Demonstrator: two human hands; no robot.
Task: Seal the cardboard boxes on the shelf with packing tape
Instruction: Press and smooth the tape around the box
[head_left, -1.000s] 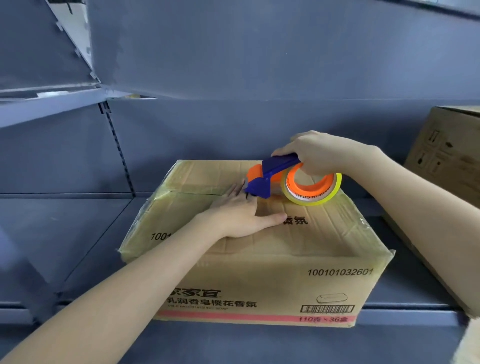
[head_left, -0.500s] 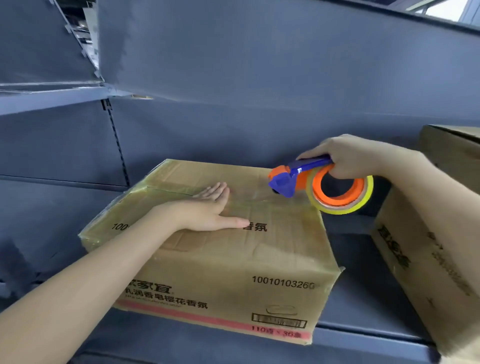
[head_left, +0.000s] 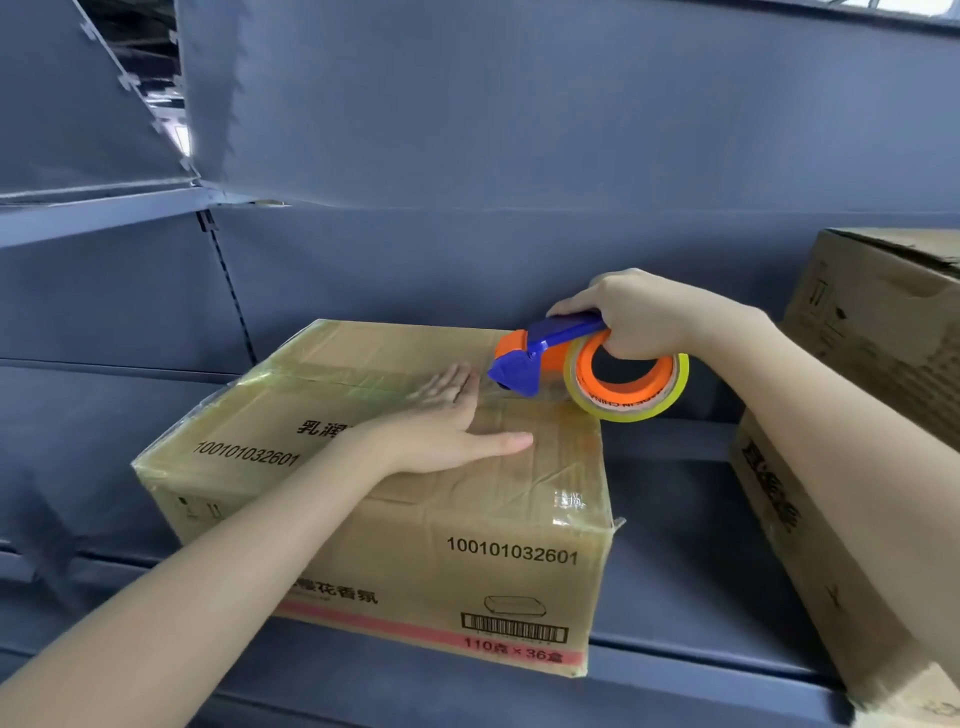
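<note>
Cardboard box (head_left: 511, 553) sits on the grey shelf (head_left: 670, 551) directly under both hands, skewed to the shelf's front edge, its top glossy with tape. The right hand (head_left: 649, 317) is wrapped tight round the blue handle of the tape dispenser (head_left: 535, 356). The yellow-edged tape roll (head_left: 631, 397) hangs below the knuckles, partly past the box's far right edge. The dispenser nose looks down on the box top, but contact is not certain. The left hand (head_left: 441, 431) lies flat, fingers straight, holding nothing. It presses the top just left of the nose, fingertips very near it.

Risks, as judged:
- Blade end is right beside the left fingertips, so a jerk toward them could nick a finger.
- Roll is already over the edge. A pull past the corner without pressing down the side may leave the strip end loose.
- Easing the left palm could let tape lift or wrinkle over the seam.
- Box is skewed and close to the front lip, so a hard sideways drag could slide it on smooth metal.
- A weak cut could stretch or string the tape.

Surface is blue-grey painted metal shelving, smooth. A matching back panel (head_left: 519, 130) stands behind both hands. An upper shelf (head_left: 104, 208) runs above and left of the left hand. A second box (head_left: 878, 332) sits right of the right forearm, and more cardboard shows below it.
</note>
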